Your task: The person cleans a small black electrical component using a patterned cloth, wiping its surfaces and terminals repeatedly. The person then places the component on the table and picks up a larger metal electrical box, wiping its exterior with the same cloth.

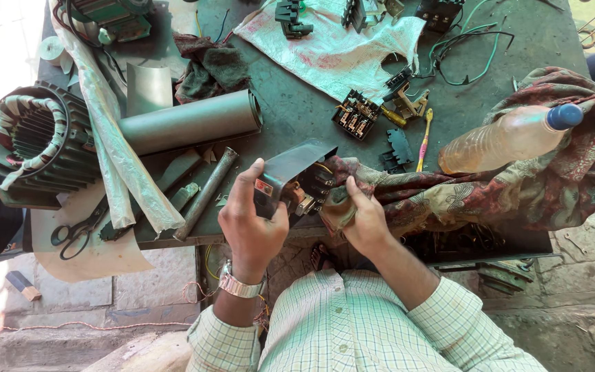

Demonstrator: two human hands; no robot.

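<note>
black plastic switch block (290, 184) sits at the bench edge, gripped in your left hand (251, 219), its long axis slanting up-right toward your right hand (361, 217), which pinches the patterned cloth (449, 196) against it.

Switch box (290, 176): dark, glossy plastic. Patterned rag (476, 186): soft woven cloth. Bottle (507, 138): clear plastic. Workbench (297, 110): matt, worn metal.

We cannot see the inside of the black switch unit (290, 182): the left hand (251, 224) covers its near side and the patterned cloth (463, 186) hides its right. At the tabletop's (297, 114) far edge, the green machine (115, 17) is cut off. The parts under the cloth stay hidden from us.
</note>
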